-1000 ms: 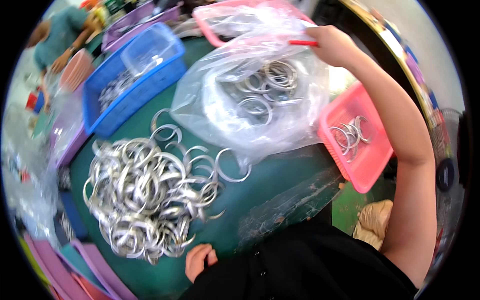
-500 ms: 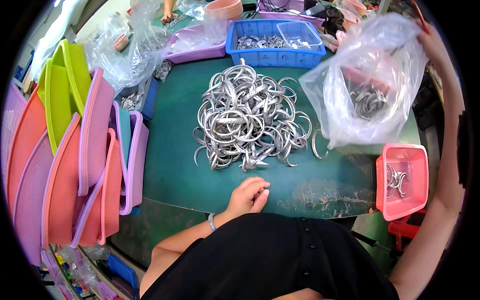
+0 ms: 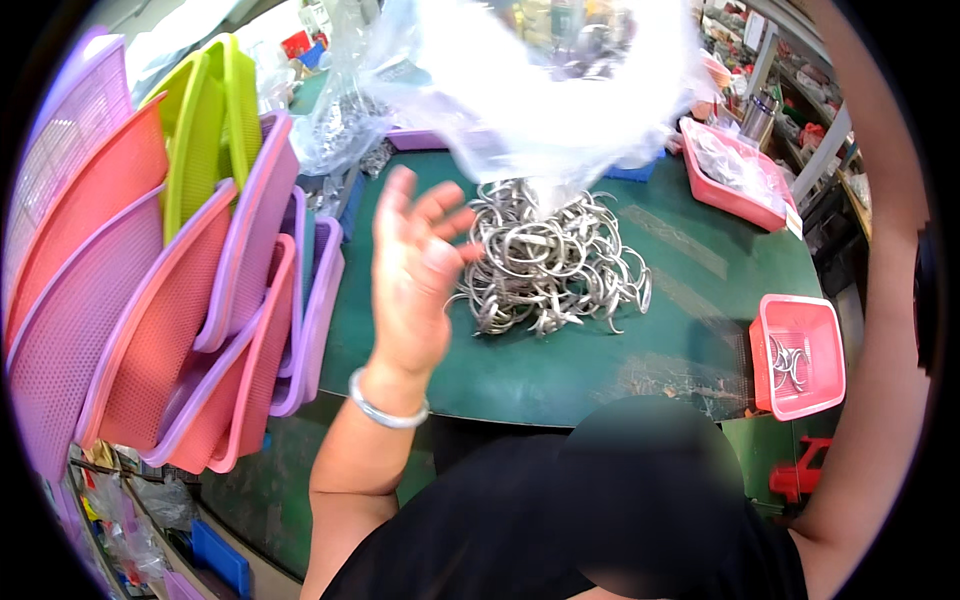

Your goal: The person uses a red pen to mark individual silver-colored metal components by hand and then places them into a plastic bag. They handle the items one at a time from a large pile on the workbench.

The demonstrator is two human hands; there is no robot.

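Note:
My left hand point(image 3: 415, 270) is raised over the table with its fingers apart and nothing in them. A pale bangle is on its wrist. Beside the fingertips lies a heap of silver, ring-shaped metal bangles point(image 3: 550, 255) on the green tabletop. A big clear plastic bag point(image 3: 560, 125), blurred and glaring, hangs above the far side of the heap and hides part of it. Some silver pieces point(image 3: 590, 65) show through the bag. My right arm point(image 3: 880, 300) reaches up along the right edge; its hand is outside the picture.
Purple, coral and green plastic baskets point(image 3: 130, 300) stand nested at the left. A small coral basket point(image 3: 828, 350) holding a few silver curved pieces is at the table's right edge. Farther back is a pink tray point(image 3: 705, 175) with plastic film in it. Shelving stands behind it.
The clear bag has swung from the right to above the heap, uncovering the pink tray. My left hand has risen from the table's near edge and opened. My right hand has left the view.

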